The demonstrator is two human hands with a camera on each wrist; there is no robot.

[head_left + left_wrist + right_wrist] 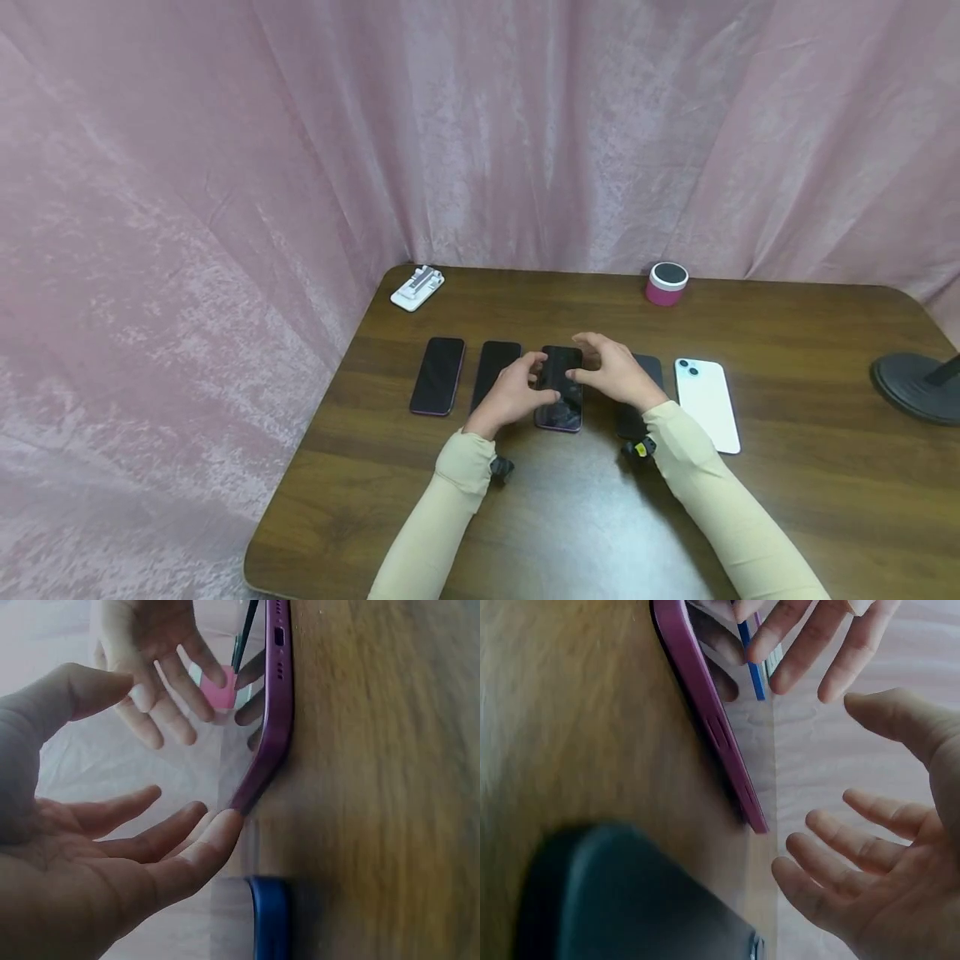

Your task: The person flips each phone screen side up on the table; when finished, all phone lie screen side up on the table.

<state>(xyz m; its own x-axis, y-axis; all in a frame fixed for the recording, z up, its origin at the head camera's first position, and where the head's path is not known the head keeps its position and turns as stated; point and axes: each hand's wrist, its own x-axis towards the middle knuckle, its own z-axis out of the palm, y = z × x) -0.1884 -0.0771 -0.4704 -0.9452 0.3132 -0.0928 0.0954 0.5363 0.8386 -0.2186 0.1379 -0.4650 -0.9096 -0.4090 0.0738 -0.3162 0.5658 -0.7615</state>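
Note:
A purple-edged phone (558, 415) lies screen up on the table between my two hands. Left of it, my left hand (516, 393) hovers with fingers spread and loosely bent, nothing in its grasp. One fingertip (229, 821) overlaps the phone's corner in the left wrist view; whether it touches I cannot tell. On the other side, my right hand (617, 372) is held above the table, fingers apart, also holding nothing. The right wrist view shows a gap between its fingers and the phone's purple side (716, 727). Both hands are mirrored in the glossy screen.
Under my left hand lies a blue-edged phone (491, 372), with another phone (437, 377) farther left. A dark phone (649, 364) is partly covered by my right hand, beside a white phone (705, 404). Behind are a white device (417, 288) and pink-white jar (666, 284); a black stand (918, 387) is right.

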